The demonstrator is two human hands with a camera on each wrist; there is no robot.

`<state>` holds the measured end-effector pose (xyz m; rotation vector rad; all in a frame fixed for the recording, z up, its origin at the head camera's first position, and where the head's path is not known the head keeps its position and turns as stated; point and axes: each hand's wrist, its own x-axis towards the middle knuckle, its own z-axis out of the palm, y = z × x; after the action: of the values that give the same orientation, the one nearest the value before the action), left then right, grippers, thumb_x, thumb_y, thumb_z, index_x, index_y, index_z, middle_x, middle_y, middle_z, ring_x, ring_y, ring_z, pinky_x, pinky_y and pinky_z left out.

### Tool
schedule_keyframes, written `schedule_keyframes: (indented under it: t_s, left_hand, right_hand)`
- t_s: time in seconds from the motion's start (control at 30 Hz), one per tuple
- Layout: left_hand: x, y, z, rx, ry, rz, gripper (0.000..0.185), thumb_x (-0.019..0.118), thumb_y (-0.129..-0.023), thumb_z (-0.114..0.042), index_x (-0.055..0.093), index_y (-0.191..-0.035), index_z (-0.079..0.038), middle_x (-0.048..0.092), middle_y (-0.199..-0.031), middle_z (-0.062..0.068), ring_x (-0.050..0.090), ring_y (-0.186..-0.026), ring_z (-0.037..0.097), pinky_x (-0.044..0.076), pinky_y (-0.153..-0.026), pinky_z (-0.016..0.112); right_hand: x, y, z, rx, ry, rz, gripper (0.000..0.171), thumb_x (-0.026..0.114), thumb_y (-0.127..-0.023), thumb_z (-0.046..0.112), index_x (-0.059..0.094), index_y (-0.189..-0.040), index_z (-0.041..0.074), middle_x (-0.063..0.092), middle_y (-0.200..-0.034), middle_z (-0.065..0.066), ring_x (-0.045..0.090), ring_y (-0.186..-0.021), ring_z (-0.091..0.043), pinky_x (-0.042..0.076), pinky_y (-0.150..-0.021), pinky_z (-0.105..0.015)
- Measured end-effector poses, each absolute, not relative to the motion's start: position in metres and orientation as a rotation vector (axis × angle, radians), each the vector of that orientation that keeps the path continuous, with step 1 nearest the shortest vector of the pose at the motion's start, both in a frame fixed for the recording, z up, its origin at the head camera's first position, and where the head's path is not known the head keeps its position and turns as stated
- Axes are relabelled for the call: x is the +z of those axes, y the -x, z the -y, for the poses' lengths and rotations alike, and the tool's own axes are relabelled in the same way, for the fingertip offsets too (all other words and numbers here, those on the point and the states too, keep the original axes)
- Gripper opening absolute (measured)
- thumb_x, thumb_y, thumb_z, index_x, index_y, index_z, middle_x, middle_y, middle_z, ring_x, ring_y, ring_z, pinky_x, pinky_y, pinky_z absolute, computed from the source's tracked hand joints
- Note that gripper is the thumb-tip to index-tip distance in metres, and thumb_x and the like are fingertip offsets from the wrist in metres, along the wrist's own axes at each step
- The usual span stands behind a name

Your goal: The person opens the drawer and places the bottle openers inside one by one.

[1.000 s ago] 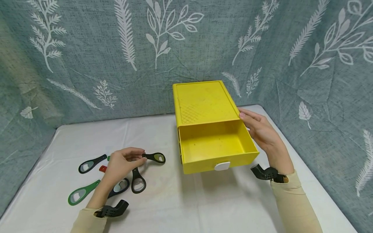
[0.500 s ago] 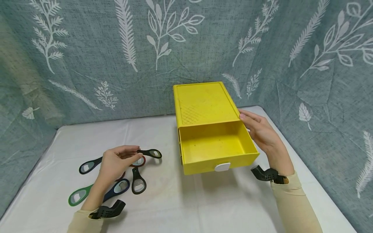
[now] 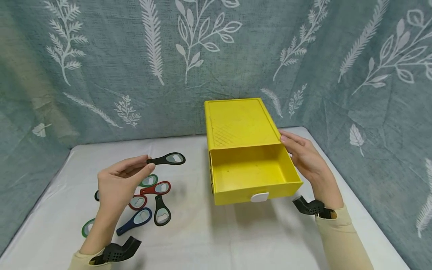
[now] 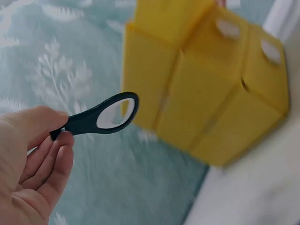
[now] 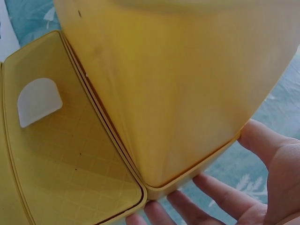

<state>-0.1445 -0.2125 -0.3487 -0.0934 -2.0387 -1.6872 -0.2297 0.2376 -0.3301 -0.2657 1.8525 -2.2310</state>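
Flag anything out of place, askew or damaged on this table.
Nothing damaged or spilled. The openers lie jumbled at varied angles on the table; the left hand holds one opener aloft. The yellow box has its drawer open, empty.

A black bottle opener point(image 3: 167, 159) – flat, with an oval head and a slim handle – is pinched at its handle end by the left hand point(image 3: 118, 182) and held level above the table, head pointing right. The yellow drawer box point(image 3: 244, 144) stands on the table with its top drawer pulled out (a white tab on the front), steadied at its side by the straight fingers of the right hand point(image 3: 305, 157).
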Motion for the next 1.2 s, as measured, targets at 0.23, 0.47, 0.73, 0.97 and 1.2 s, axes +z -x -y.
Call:
schedule_keyframes:
  t_s: [0.23,0.47,0.73,0.97,1.2]
  left_hand:
    - [-0.314,0.134,0.171,-1.81,0.314,1.813,0.03,0.08,-0.077,0.009,0.073,-0.106,0.008,0.072,-0.101,0.017,0.071,-0.085,0.022,0.056,-0.076,0.028]
    - [-0.306,0.132,0.125,-1.881,0.456,1.748,0.03,0.08,-0.076,0.011,0.074,-0.105,0.005,0.071,-0.101,0.021,0.07,-0.082,0.024,0.057,-0.07,0.027]
    - [-0.309,0.142,0.088,-1.92,0.583,1.779,0.028,0.079,-0.079,0.008,0.075,-0.106,0.003,0.072,-0.101,0.016,0.07,-0.086,0.028,0.056,-0.08,0.038]
    - [-0.313,0.148,0.074,-1.944,0.578,1.837,0.026,0.081,-0.078,0.004,0.076,-0.103,0.0,0.073,-0.098,0.011,0.071,-0.085,0.026,0.057,-0.078,0.037]
    - [-0.314,0.15,0.068,-1.955,0.544,1.887,0.026,0.083,-0.077,0.0,0.077,-0.102,-0.001,0.073,-0.097,0.009,0.071,-0.085,0.026,0.058,-0.076,0.037]
  right_hand:
    - [-0.33,0.228,-0.238,-2.234,0.263,-1.842,0.045,0.058,-0.102,0.021,0.05,-0.145,0.009,0.062,-0.13,-0.001,0.047,-0.127,-0.023,0.049,-0.094,-0.035]
    - [-0.331,0.23,-0.237,-2.244,0.286,-1.842,0.044,0.058,-0.102,0.02,0.052,-0.144,0.009,0.062,-0.129,-0.002,0.048,-0.126,-0.024,0.048,-0.094,-0.036]
    - [-0.332,0.23,-0.238,-2.235,0.276,-1.859,0.045,0.058,-0.102,0.022,0.051,-0.144,0.008,0.062,-0.129,-0.002,0.046,-0.127,-0.026,0.047,-0.096,-0.037]
    - [-0.331,0.231,-0.236,-2.218,0.249,-1.89,0.047,0.06,-0.1,0.024,0.051,-0.144,0.009,0.061,-0.13,-0.002,0.044,-0.129,-0.026,0.042,-0.098,-0.042]
    - [-0.332,0.23,-0.239,-2.219,0.246,-1.876,0.049,0.06,-0.101,0.023,0.048,-0.146,0.008,0.059,-0.133,-0.002,0.043,-0.13,-0.026,0.044,-0.097,-0.038]
